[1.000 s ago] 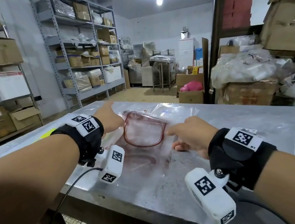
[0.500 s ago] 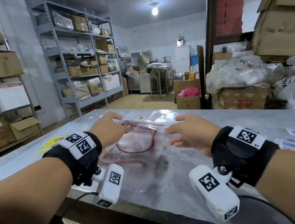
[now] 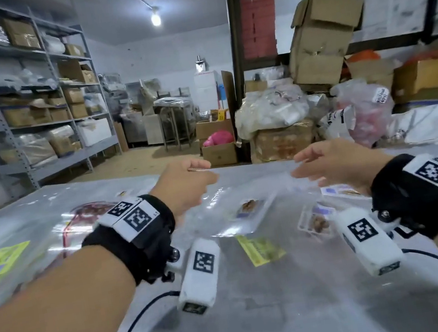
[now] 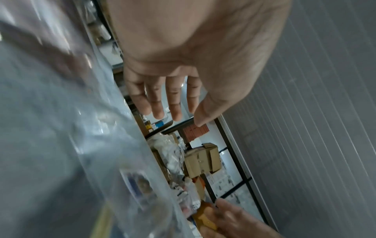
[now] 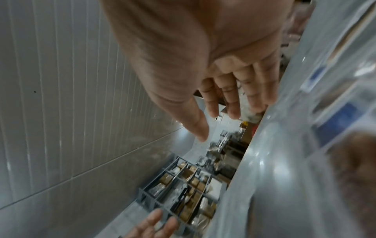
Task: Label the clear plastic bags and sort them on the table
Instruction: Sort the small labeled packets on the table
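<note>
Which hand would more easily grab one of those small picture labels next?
Probably the right. The right hand hovers open close beside the small picture labels. The left hand, also open, is on the other side of the clear bag, farther away.

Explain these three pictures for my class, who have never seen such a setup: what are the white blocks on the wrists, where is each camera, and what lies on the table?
A person works bare-handed. One camera sits on the head; each white block is a wrist camera looking along the fingers. The left hand and right hand hover open over the metal table, holding nothing. On it lie a clear plastic bag with a picture label, a yellow label and, at left, a bag holding a red cord.
</note>
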The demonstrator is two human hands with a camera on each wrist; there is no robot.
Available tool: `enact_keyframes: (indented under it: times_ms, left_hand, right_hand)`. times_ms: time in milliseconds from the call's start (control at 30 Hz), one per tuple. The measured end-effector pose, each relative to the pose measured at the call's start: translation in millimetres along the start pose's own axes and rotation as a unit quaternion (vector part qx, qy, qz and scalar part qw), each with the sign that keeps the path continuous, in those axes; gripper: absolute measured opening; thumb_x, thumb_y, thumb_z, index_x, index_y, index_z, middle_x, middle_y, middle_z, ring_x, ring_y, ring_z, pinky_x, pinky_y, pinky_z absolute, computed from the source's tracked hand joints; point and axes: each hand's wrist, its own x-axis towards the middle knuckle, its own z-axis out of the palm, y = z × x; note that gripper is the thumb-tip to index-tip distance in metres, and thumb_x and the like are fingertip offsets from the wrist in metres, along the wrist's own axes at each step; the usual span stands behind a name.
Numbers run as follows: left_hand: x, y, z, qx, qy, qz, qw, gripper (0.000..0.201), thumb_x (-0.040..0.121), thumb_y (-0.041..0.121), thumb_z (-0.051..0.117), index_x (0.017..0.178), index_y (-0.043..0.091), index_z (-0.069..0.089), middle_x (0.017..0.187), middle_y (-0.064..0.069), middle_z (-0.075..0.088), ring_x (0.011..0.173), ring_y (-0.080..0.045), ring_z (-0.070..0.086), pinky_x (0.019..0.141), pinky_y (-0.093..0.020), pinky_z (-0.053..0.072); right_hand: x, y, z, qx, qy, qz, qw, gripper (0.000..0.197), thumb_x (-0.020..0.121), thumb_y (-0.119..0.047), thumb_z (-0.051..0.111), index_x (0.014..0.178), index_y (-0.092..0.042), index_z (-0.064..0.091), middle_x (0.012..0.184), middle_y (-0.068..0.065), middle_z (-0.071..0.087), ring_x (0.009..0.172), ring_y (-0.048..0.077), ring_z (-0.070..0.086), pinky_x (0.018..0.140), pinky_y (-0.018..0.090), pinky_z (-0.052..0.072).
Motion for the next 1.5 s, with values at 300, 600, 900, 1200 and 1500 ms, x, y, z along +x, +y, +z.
enact_keyframes:
  times_ms: [300, 600, 900, 1200, 1500]
  left_hand:
    - [36, 11, 98, -0.033, -0.100, -0.039, 0.994, 0.036, 0.087, 0.018, 0.079, 0.120, 0.019, 0.062, 0.113, 0.000, 0.059, 0.100, -0.014, 0.053, 0.081, -0.026, 0.040]
    - [52, -14, 95, -0.100, -0.027, -0.013, 0.995, 0.025, 0.086, 0.021, 0.080, 0.108, 0.025, 0.068, 0.112, 0.003, 0.069, 0.106, -0.013, 0.061, 0.071, -0.022, 0.037]
    - [43, -21, 87, -0.155, 0.012, -0.075, 0.985, 0.048, 0.087, 0.056, 0.071, 0.109, 0.013, 0.068, 0.090, 0.000, 0.056, 0.082, -0.019, 0.050, 0.083, -0.032, 0.047]
    - [36, -18, 85, -0.125, -0.008, -0.085, 0.989, 0.050, 0.086, 0.059, 0.070, 0.093, 0.010, 0.069, 0.078, -0.001, 0.056, 0.069, -0.017, 0.052, 0.064, -0.027, 0.046]
    - [25, -10, 90, -0.258, -0.099, -0.117, 0.954, 0.018, 0.090, 0.018, 0.074, 0.095, 0.004, 0.063, 0.082, -0.008, 0.062, 0.064, -0.016, 0.068, 0.057, -0.022, 0.059]
  right_hand:
    - [12, 50, -13, -0.193, -0.092, 0.018, 0.977, 0.070, 0.055, -0.052, 0.093, 0.116, -0.024, 0.073, 0.114, -0.008, 0.069, 0.105, 0.014, 0.066, 0.074, 0.022, 0.049]
    - [15, 69, -16, 0.017, 0.015, -0.017, 1.000, 0.020, 0.081, -0.015, 0.083, 0.084, -0.002, 0.068, 0.052, -0.012, 0.061, 0.048, 0.003, 0.056, 0.048, 0.016, 0.044]
    - [13, 72, -15, 0.166, 0.136, -0.061, 0.975, 0.006, 0.092, -0.010, 0.070, 0.094, -0.007, 0.065, 0.077, 0.004, 0.072, 0.056, 0.011, 0.062, 0.052, 0.014, 0.046]
    - [17, 78, -13, 0.342, 0.171, -0.058, 0.922, 0.017, 0.094, -0.002, 0.065, 0.105, -0.014, 0.061, 0.089, 0.002, 0.068, 0.068, 0.014, 0.069, 0.065, 0.027, 0.052]
    - [12, 74, -6, 0.391, 0.085, -0.090, 0.912, 0.023, 0.092, 0.002, 0.064, 0.109, -0.013, 0.059, 0.087, 0.002, 0.071, 0.068, 0.015, 0.068, 0.068, 0.030, 0.057]
